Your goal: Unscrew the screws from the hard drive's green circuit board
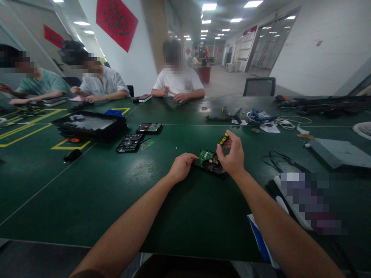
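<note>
A hard drive (209,161) with a green circuit board on top lies on the dark green table (121,193) in front of me. My left hand (182,166) is curled and grips the drive's left edge. My right hand (232,154) sits at the drive's right side, fingers pinched round a small screwdriver (223,138) with a yellow and black handle, held upright over the board.
Two more hard drives (130,143) (149,127), a loose green board (147,144) and a black tray (89,125) lie left of centre. Tools and cables (255,117) sit at the far right, a grey flat case (339,152) nearer. Three people sit across the table.
</note>
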### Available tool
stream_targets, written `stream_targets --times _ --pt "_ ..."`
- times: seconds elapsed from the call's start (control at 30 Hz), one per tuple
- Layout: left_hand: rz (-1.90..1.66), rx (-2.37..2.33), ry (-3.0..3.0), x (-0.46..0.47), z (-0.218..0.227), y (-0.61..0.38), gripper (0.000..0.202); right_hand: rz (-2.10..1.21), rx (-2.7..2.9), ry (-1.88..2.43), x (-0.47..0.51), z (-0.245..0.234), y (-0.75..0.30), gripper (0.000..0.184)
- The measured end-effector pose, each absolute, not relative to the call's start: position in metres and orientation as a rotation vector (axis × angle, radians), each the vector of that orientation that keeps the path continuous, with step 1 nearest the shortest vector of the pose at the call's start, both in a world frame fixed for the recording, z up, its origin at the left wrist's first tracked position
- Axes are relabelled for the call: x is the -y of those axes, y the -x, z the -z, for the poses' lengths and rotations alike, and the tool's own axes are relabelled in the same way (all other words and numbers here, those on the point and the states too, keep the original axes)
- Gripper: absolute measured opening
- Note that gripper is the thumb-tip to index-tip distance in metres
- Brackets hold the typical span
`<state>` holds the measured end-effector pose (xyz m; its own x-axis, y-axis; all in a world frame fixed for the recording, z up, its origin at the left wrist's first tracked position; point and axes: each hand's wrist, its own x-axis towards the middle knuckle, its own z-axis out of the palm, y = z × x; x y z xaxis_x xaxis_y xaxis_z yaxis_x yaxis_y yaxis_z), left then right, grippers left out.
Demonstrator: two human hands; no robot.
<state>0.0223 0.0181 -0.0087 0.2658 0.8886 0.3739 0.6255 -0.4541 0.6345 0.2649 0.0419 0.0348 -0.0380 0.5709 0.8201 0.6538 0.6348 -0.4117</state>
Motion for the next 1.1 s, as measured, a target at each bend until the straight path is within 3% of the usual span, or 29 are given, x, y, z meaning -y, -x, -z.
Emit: stream_targets --times 1.1 --pt "-1.005 -1.337 -2.226 -0.0191 0.0085 -0.0215 0.041 0.050 1.725 1.020 -0.0400 -0.0344 -0.2620 0.067"
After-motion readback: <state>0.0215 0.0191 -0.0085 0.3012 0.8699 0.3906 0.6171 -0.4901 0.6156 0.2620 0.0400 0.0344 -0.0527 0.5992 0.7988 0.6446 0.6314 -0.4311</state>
